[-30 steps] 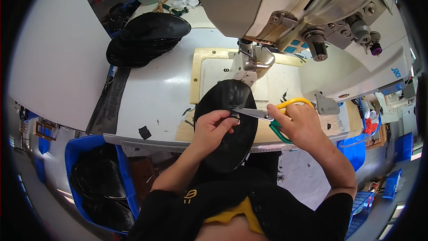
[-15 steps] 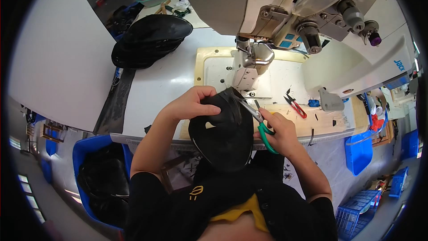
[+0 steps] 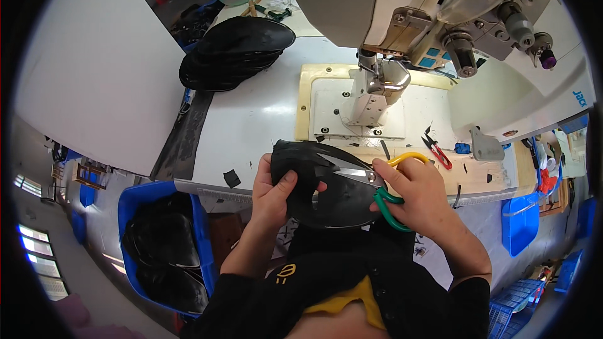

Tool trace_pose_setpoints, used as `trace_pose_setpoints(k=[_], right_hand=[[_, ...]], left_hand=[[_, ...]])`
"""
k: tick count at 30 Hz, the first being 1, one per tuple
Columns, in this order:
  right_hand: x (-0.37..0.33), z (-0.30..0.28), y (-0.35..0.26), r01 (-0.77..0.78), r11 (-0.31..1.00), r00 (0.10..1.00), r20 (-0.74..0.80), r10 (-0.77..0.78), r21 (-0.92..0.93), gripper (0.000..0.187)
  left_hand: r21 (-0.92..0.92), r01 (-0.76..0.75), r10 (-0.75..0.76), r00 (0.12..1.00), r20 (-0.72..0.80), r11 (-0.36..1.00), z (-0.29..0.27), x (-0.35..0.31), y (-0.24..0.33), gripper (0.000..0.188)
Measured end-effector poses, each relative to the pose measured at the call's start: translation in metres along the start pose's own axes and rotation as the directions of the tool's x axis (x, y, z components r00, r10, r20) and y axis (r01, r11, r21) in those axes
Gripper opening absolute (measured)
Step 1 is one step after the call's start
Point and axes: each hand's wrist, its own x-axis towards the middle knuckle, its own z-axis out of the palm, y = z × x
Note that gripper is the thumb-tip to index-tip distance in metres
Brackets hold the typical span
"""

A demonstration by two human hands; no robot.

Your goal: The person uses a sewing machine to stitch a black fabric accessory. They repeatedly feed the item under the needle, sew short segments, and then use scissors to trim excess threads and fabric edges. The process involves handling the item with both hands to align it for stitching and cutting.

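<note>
The left hand (image 3: 270, 198) pinches the left end of a black oval panel (image 3: 352, 204), its thumb flat on top and the other fingers mostly hidden beneath; one fingertip shows beside a small cut-out. The right hand (image 3: 418, 191) is curled around the handles of a pair of scissors (image 3: 361, 176), one loop yellow and one green, with the loops spread apart and the blades lying over the panel, seemingly parted. The panel is held at the front edge of the white table (image 3: 251, 119), partly over the person's lap and just in front of the post of the sewing machine (image 3: 534, 103).

Blue lettering (image 3: 578, 98) stands on the machine's white arm, and a yellow emblem (image 3: 286, 271) marks the black shirt (image 3: 257, 304). Red-handled thread snips (image 3: 443, 156) lie near the right hand, beyond the scissors.
</note>
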Motion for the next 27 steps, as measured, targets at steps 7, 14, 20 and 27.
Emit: trace_pose_setpoints(k=[7, 14, 20, 27], right_hand=[[0.000, -0.004, -0.003, 0.021, 0.999, 0.999, 0.029, -0.022, 0.030, 0.060], [-0.008, -0.013, -0.001, 0.082, 0.992, 0.993, 0.091, -0.073, -0.093, 0.060], [0.007, -0.017, 0.000, 0.176, 0.984, 0.984, 0.021, -0.175, -0.030, 0.062], [0.002, -0.026, 0.003, 0.191, 0.981, 0.976, 0.112, -0.186, -0.043, 0.064]], left_hand=[[0.129, -0.032, 0.024, 0.998, 0.066, 0.991, -0.008, -0.006, -0.011, 0.037], [0.183, -0.122, 0.108, 0.991, 0.082, 0.976, 0.004, -0.008, -0.011, 0.031], [0.271, -0.146, 0.093, 0.975, 0.201, 0.951, 0.021, -0.015, 0.001, 0.025], [0.342, -0.128, 0.043, 0.969, 0.245, 0.931, 0.024, -0.022, 0.000, 0.023]])
